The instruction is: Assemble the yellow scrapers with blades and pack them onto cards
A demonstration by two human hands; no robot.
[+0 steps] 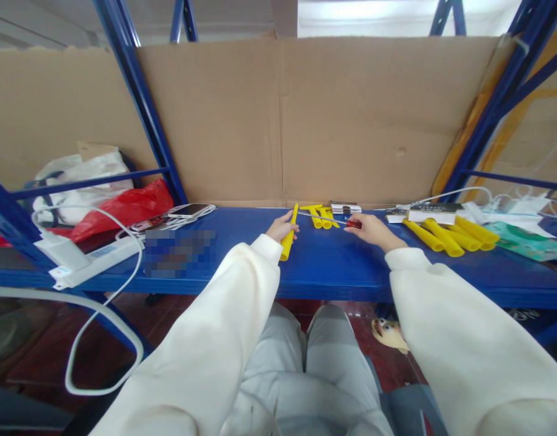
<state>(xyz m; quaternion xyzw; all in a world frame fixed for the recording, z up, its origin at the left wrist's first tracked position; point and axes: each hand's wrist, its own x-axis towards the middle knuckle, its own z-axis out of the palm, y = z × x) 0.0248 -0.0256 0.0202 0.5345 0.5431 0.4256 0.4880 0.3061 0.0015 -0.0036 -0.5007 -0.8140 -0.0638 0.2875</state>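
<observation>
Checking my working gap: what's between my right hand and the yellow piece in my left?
The head view shows the metal shaft of the red-handled tool, with other yellow pieces behind it.

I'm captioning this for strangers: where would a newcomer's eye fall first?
Probably the yellow tapered tube at centre, in the left hand, over the blue tabletop, and the slim red-handled metal tool in the right hand, pointing towards it. Next, the yellow tubes lying at the tabletop's right, then the crumpled red plastic bag at left.
</observation>
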